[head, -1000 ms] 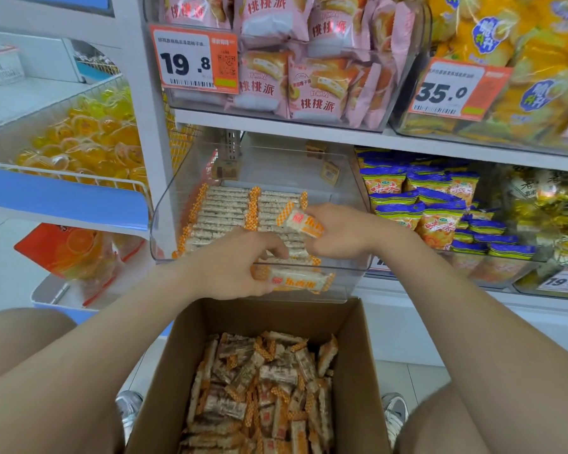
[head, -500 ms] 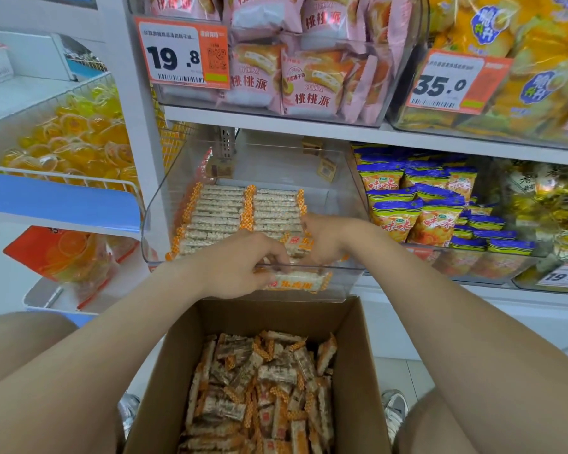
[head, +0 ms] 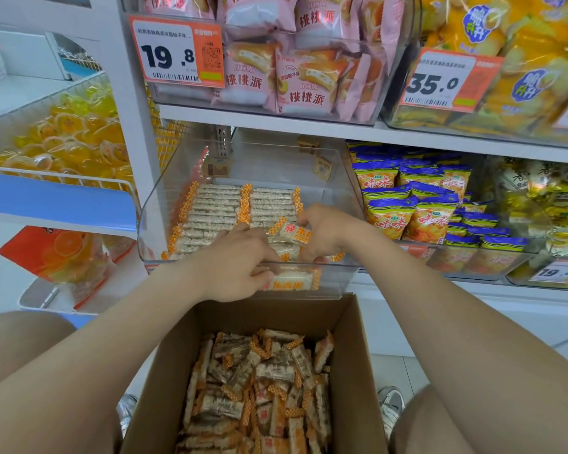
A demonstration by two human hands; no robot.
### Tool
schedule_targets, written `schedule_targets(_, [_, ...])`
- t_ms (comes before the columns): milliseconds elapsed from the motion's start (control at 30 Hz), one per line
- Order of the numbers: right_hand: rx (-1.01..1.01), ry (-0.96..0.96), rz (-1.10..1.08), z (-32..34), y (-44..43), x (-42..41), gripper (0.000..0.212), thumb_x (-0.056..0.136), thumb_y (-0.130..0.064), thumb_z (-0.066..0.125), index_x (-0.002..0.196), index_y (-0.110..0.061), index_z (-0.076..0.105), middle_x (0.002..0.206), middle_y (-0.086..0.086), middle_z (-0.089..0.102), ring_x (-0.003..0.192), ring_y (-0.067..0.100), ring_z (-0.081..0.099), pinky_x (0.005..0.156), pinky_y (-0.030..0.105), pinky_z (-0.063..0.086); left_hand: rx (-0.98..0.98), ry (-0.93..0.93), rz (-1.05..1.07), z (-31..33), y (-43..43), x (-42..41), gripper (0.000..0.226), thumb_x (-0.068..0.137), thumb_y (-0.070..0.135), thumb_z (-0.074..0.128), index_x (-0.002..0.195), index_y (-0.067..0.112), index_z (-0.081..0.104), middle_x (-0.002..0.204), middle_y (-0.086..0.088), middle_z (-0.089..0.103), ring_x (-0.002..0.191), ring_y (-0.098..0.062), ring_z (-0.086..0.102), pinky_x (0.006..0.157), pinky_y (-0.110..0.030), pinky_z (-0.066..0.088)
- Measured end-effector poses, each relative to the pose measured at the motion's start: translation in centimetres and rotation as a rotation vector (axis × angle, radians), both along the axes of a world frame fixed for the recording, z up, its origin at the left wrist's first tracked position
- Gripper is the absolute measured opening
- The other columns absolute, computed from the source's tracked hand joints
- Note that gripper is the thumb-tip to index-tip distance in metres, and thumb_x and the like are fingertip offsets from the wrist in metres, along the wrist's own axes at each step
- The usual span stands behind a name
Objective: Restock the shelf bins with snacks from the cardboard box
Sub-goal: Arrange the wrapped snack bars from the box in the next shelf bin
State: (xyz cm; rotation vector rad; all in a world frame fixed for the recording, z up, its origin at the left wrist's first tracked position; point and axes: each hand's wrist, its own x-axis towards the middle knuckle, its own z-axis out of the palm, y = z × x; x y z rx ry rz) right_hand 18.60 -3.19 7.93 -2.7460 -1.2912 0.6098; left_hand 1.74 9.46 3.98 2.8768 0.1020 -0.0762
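A clear plastic bin [head: 151,224] on the middle shelf holds two neat rows of orange-and-white snack bars [head: 223,204]. My left hand [head: 236,267] reaches over the bin's front lip, its fingers curled onto bars at the front. My right hand [head: 325,231] is inside the bin and pinches a tilted snack bar [head: 291,232] above the front stack. One more bar [head: 292,280] lies flat against the bin's front wall. Below my arms stands an open cardboard box [head: 354,355] with several loose bars [head: 263,388] of the same kind.
Pink pastry packs [head: 276,73] fill the bin above, behind a 19.8 price tag [head: 177,54]. Blue-and-orange snack bags [head: 417,204] sit in the bin to the right, yellow jelly cups [head: 66,136] in a wire basket to the left. My shoes [head: 391,407] flank the box.
Both hands stayed at the bin's front. The right hand lowered a bar into the stack half a second ago and now holds a tilted bar slightly higher.
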Motion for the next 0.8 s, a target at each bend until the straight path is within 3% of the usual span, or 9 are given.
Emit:
schedule_targets(100, [0.053, -0.008, 0.038, 0.7, -0.3, -0.1, 0.083, 0.081, -0.031, 0.090, 0.151, -0.012, 0.050, 0.150, 0.008, 0.055, 0.122, 0.025, 0.065, 0.104, 0.037, 0.053, -0.045, 0.022, 0.000, 0.3, 0.0, -0.2, 0.020, 0.098, 0.045, 0.062, 0.112, 0.041, 0.075, 0.114, 0.012, 0.050, 0.112, -0.016, 0.050, 0.103, -0.049, 0.042])
schedule_targets(200, [0.140, 0.010, 0.074, 2.1, -0.9, -0.1, 0.087, 0.092, -0.052, 0.074, 0.161, -0.016, 0.036, 0.165, 0.003, 0.039, 0.148, 0.024, 0.041, 0.116, 0.034, 0.038, -0.092, 0.002, -0.003, 0.6, -0.1, -0.4, 0.022, 0.095, 0.045, 0.068, 0.111, 0.032, 0.075, 0.122, 0.011, 0.052, 0.114, -0.013, 0.054, 0.104, -0.041, 0.045])
schedule_targets(267, [0.154, 0.054, 0.035, 2.6, -1.2, -0.4, 0.074, 0.102, -0.047, 0.060, 0.162, -0.014, 0.032, 0.167, 0.007, 0.036, 0.150, 0.026, 0.039, 0.117, 0.034, 0.037, -0.085, -0.020, 0.002, 0.9, -0.4, -0.4, 0.035, 0.096, 0.047, 0.067, 0.124, 0.026, 0.069, 0.138, 0.008, 0.053, 0.126, -0.015, 0.053, 0.109, -0.035, 0.042])
schedule_targets(333, [0.195, 0.026, -0.001, 2.5, -1.6, -0.7, 0.056, 0.104, -0.028, 0.053, 0.155, -0.010, 0.037, 0.149, 0.017, 0.053, 0.132, 0.032, 0.056, 0.107, 0.041, 0.049, -0.068, 0.024, -0.002, 1.3, -0.9, -0.4, 0.049, 0.099, 0.049, 0.062, 0.143, 0.026, 0.058, 0.149, 0.006, 0.054, 0.131, -0.015, 0.052, 0.110, -0.032, 0.040])
schedule_targets(400, [0.268, -0.057, -0.005, 2.4, -2.2, -1.2, 0.057, 0.098, -0.013, 0.058, 0.149, -0.010, 0.035, 0.109, 0.014, 0.061, 0.098, 0.033, 0.065, 0.083, 0.044, 0.058, -0.026, 0.107, -0.013, 1.3, -1.4, -0.2, 0.059, 0.100, 0.053, 0.058, 0.153, 0.028, 0.049, 0.143, 0.008, 0.059, 0.124, -0.016, 0.056, 0.104, -0.033, 0.045])
schedule_targets(500, [0.376, -0.170, -0.004, 2.1, -2.9, -1.5, 0.060, 0.089, -0.005, 0.067, 0.138, -0.016, 0.035, 0.084, 0.009, 0.051, 0.077, 0.031, 0.059, 0.057, 0.039, 0.044, -0.012, 0.152, -0.021, 1.1, -1.5, 0.5, 0.064, 0.096, 0.059, 0.059, 0.151, 0.027, 0.050, 0.140, 0.006, 0.062, 0.123, -0.017, 0.059, 0.102, -0.036, 0.050])
schedule_targets(567, [0.423, -0.217, 0.003, 1.8, -3.3, -1.4, 0.050, 0.087, -0.008, 0.070, 0.125, -0.020, 0.039, 0.078, 0.008, 0.052, 0.074, 0.032, 0.056, 0.052, 0.037, 0.034, -0.075, 0.137, -0.018, 1.3, -1.4, 1.0, 0.063, 0.095, 0.058, 0.064, 0.149, 0.027, 0.053, 0.144, 0.007, 0.059, 0.126, -0.017, 0.058, 0.105, -0.036, 0.048])
schedule_targets(733, [0.440, -0.261, -0.055, 1.7, -4.4, -0.9, 0.019, 0.091, -0.022, 0.074, 0.104, -0.028, 0.061, 0.108, 0.006, 0.063, 0.102, 0.029, 0.058, 0.073, 0.036, 0.044, -0.072, 0.150, -0.128, 1.3, -2.9, 2.7, 0.067, 0.098, 0.049, 0.060, 0.159, 0.036, 0.038, 0.173, 0.008, 0.019, 0.159, -0.013, 0.016, 0.129, -0.039, 0.017])
schedule_targets(800, [0.441, -0.257, -0.074, 1.8, -4.8, -0.8, 0.021, 0.092, -0.025, 0.074, 0.112, -0.022, 0.069, 0.114, 0.007, 0.067, 0.111, 0.030, 0.059, 0.082, 0.038, 0.051, -0.014, 0.219, -0.157, 1.1, -3.1, 3.6, 0.073, 0.097, 0.057, 0.057, 0.162, 0.036, 0.032, 0.175, 0.009, 0.010, 0.160, -0.014, 0.009, 0.129, -0.042, 0.015])
